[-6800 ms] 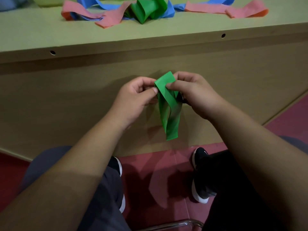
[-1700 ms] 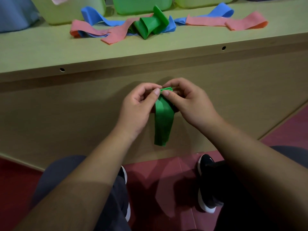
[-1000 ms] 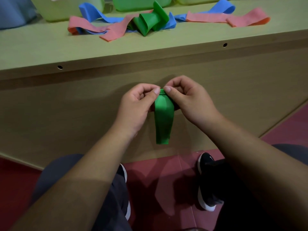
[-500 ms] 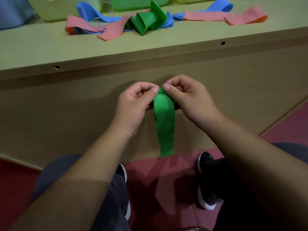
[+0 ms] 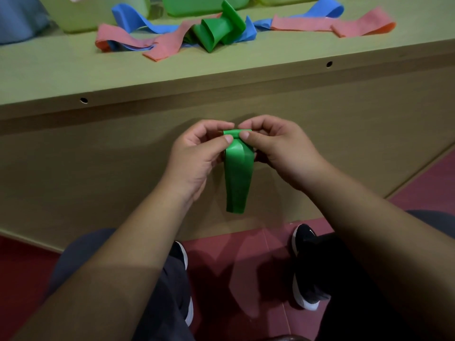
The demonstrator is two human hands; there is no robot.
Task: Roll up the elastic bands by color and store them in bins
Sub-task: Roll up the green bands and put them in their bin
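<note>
The green band (image 5: 237, 178) hangs in the air in front of the tabletop (image 5: 61, 70), below its surface. Its top end is started into a small roll and the rest dangles as a flat doubled strip. The left hand (image 5: 197, 156) and right hand (image 5: 278, 153) each have their grip clamped on that rolled top, thumb and fingertips pinching it from either side. The band looks light, thin and floppy, probably stretchy and a little slick, so the roll would likely spring loose if the pinch eased. The best hold seems to be at the roll's 2 edges, leaving the tail free to feed in. On the tabletop lie pink bands (image 5: 162, 45), blue bands (image 5: 138, 20) and a loose green band (image 5: 216, 33) in a tangle, with a green bin (image 5: 194, 6) and a pale bin (image 5: 83, 16) behind. Only that tangle lies between the hands and the bins.
</note>
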